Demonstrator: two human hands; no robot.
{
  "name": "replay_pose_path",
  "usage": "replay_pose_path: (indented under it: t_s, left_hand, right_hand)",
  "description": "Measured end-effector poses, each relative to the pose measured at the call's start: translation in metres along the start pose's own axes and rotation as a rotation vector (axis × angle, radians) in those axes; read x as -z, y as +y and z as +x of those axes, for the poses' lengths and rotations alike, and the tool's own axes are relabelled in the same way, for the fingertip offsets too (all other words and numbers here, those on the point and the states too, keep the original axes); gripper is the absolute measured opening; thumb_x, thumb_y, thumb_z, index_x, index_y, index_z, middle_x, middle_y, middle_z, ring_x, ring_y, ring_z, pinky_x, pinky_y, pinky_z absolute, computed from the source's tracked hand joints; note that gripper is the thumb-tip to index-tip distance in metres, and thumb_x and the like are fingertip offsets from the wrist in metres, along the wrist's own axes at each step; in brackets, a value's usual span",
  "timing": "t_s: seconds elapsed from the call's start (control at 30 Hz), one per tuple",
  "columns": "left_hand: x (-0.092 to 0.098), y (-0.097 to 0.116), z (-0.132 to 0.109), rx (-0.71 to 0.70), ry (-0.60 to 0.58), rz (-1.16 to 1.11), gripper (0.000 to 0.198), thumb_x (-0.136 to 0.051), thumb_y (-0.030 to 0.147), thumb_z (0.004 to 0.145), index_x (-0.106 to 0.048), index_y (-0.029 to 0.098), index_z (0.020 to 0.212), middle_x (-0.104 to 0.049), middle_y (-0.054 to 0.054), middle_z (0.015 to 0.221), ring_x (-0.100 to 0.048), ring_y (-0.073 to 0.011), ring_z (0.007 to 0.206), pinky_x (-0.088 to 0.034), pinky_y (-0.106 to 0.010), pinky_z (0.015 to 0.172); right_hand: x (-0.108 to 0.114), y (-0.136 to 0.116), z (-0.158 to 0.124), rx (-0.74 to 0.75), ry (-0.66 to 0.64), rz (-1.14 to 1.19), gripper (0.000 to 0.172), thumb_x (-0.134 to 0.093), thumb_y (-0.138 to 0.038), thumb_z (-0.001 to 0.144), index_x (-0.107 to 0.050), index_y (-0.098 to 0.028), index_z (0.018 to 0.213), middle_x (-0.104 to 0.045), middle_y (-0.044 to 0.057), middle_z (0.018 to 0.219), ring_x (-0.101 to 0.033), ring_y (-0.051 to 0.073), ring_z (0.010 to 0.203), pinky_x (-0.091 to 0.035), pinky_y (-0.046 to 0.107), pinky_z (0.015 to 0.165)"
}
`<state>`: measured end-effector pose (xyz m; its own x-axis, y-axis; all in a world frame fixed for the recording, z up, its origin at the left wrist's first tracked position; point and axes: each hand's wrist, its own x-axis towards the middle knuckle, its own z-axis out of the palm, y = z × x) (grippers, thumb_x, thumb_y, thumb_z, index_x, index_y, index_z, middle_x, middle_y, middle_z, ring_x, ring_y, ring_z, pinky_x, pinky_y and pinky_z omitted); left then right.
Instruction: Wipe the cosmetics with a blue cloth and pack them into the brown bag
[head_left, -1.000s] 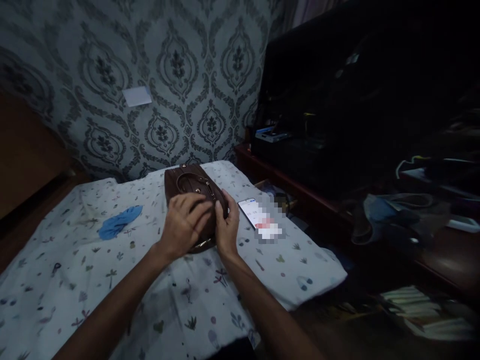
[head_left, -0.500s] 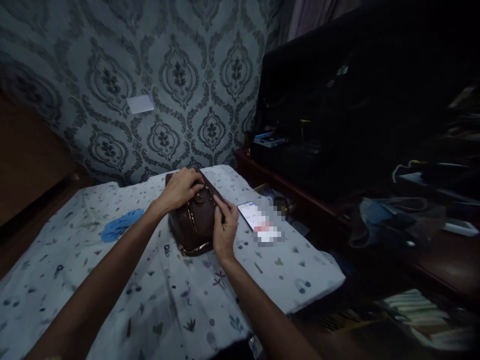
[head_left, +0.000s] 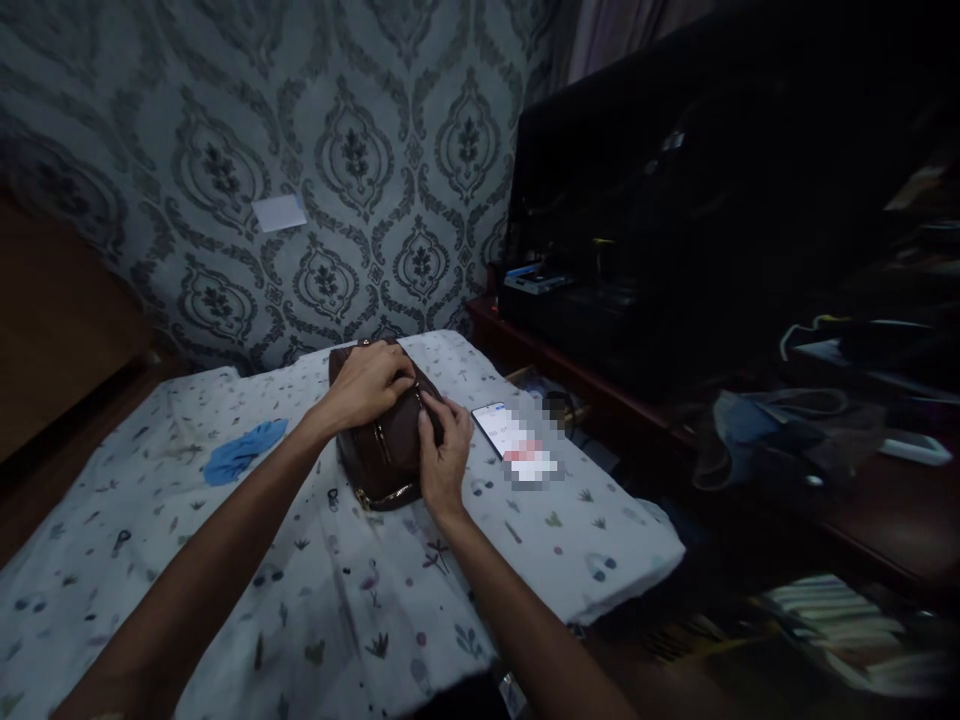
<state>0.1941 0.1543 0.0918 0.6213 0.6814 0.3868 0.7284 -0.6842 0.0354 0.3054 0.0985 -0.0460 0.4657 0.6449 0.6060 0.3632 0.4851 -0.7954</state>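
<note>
A dark brown leather bag (head_left: 379,470) with gold-coloured zips lies on a white patterned cloth. My left hand (head_left: 373,382) reaches across its upper part, with bent fingers closed on the bag near a zip. At the bag's right side, my right hand (head_left: 444,450) grips the edge, its thumb and fingertips close to the end of a zip on the top face. The two hands' fingertips are near each other but apart. Exactly what the left fingertips pinch is hidden under the hand.
A lit phone (head_left: 491,425) lies right of the bag, partly blurred out. A crumpled blue cloth (head_left: 244,450) is to the left. The printed cloth (head_left: 517,570) covers the surface up to the patterned wall. A dark red ledge (head_left: 570,360) with a large black screen (head_left: 675,230) stands at right.
My right hand's fingers have shifted slightly up and left along the bag's edge. The left hand has slid a little to the right over the top. The bag stays in place.
</note>
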Motion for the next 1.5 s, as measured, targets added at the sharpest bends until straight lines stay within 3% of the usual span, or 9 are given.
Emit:
replay_pose_path:
  t_s: [0.2, 0.3, 0.4, 0.53, 0.67, 0.83, 1.03, 1.3, 1.5]
  left_hand:
    - [0.007, -0.005, -0.009, 0.024, -0.06, -0.06, 0.016, -0.059, 0.023, 0.087, -0.072, 0.022, 0.096, -0.072, -0.007, 0.105, -0.061, -0.0276, 0.105, -0.046, -0.043, 0.096]
    - [0.005, -0.021, -0.023, 0.094, 0.028, -0.179, 0.031, -0.06, 0.025, 0.085, -0.067, 0.022, 0.115, -0.068, -0.008, 0.118, -0.06, -0.0274, 0.114, -0.046, -0.043, 0.102]
    - [0.0, -0.036, -0.037, 0.25, 0.15, -0.301, 0.043, -0.063, 0.031, 0.083, -0.061, 0.02, 0.124, -0.068, -0.01, 0.123, -0.062, -0.0278, 0.114, -0.048, -0.043, 0.101]
    - [-0.004, -0.045, -0.047, 0.454, 0.151, -0.455, 0.039, -0.068, 0.039, 0.077, -0.066, 0.017, 0.109, -0.073, -0.007, 0.098, -0.067, -0.0256, 0.092, -0.052, -0.039, 0.084]
    - [-0.004, -0.042, -0.047, 0.526, 0.211, -0.636, 0.024, -0.068, 0.031, 0.07, -0.063, 0.017, 0.089, -0.068, 0.0, 0.077, -0.063, -0.0192, 0.075, -0.049, -0.031, 0.07]
    - [-0.001, -0.024, -0.05, 0.459, 0.299, -0.863, 0.016, -0.061, 0.029, 0.074, -0.054, 0.02, 0.084, -0.065, 0.002, 0.072, -0.062, -0.0149, 0.068, -0.046, -0.024, 0.062]
    - [0.004, 0.002, -0.056, 0.35, 0.376, -0.763, 0.014, -0.055, 0.025, 0.081, -0.058, 0.019, 0.093, -0.067, 0.0, 0.081, -0.063, -0.0156, 0.077, -0.051, -0.026, 0.07]
    - [0.001, 0.007, -0.063, 0.329, 0.341, -0.607, 0.021, -0.051, 0.023, 0.087, -0.062, 0.02, 0.105, -0.07, -0.001, 0.084, -0.064, -0.0165, 0.077, -0.048, -0.026, 0.066]
    - [0.0, 0.014, -0.069, 0.339, 0.316, -0.671, 0.019, -0.052, 0.026, 0.088, -0.063, 0.02, 0.102, -0.071, -0.001, 0.082, -0.064, -0.0163, 0.077, -0.049, -0.026, 0.071]
  right_hand:
    - [0.004, -0.002, -0.002, 0.001, -0.036, 0.001, 0.035, -0.05, -0.04, 0.1, -0.063, -0.028, 0.13, -0.058, 0.01, 0.124, -0.052, 0.025, 0.124, -0.04, 0.05, 0.111]
    - [0.006, -0.003, -0.005, 0.008, -0.07, -0.025, 0.047, -0.054, -0.042, 0.096, -0.051, -0.028, 0.14, -0.056, 0.01, 0.134, -0.049, 0.026, 0.13, -0.038, 0.052, 0.113]
    - [0.006, -0.004, -0.009, -0.022, -0.12, -0.048, 0.063, -0.06, -0.047, 0.09, -0.041, -0.028, 0.147, -0.051, 0.011, 0.143, -0.044, 0.028, 0.136, -0.035, 0.054, 0.115]
    - [0.005, -0.006, -0.011, -0.057, -0.16, -0.06, 0.077, -0.065, -0.051, 0.085, -0.035, -0.026, 0.151, -0.044, 0.014, 0.15, -0.037, 0.031, 0.142, -0.031, 0.057, 0.118]
    - [0.004, -0.008, -0.012, -0.067, -0.18, -0.086, 0.089, -0.071, -0.056, 0.078, -0.032, -0.025, 0.152, -0.042, 0.016, 0.151, -0.036, 0.034, 0.142, -0.031, 0.059, 0.116]
    - [0.002, -0.011, -0.013, -0.056, -0.164, -0.164, 0.101, -0.078, -0.06, 0.069, -0.032, -0.023, 0.151, -0.041, 0.018, 0.15, -0.036, 0.038, 0.141, -0.032, 0.061, 0.114]
    - [-0.001, -0.01, -0.014, -0.019, -0.143, -0.196, 0.098, -0.075, -0.057, 0.071, -0.029, -0.026, 0.152, -0.041, 0.017, 0.149, -0.037, 0.037, 0.14, -0.032, 0.061, 0.113]
    - [-0.003, -0.011, -0.014, -0.024, -0.132, -0.207, 0.096, -0.074, -0.055, 0.071, -0.03, -0.024, 0.151, -0.042, 0.018, 0.148, -0.038, 0.037, 0.139, -0.034, 0.06, 0.112]
    - [-0.001, -0.01, -0.014, -0.029, -0.144, -0.208, 0.097, -0.075, -0.056, 0.071, -0.03, -0.023, 0.151, -0.042, 0.018, 0.148, -0.038, 0.037, 0.139, -0.035, 0.06, 0.111]
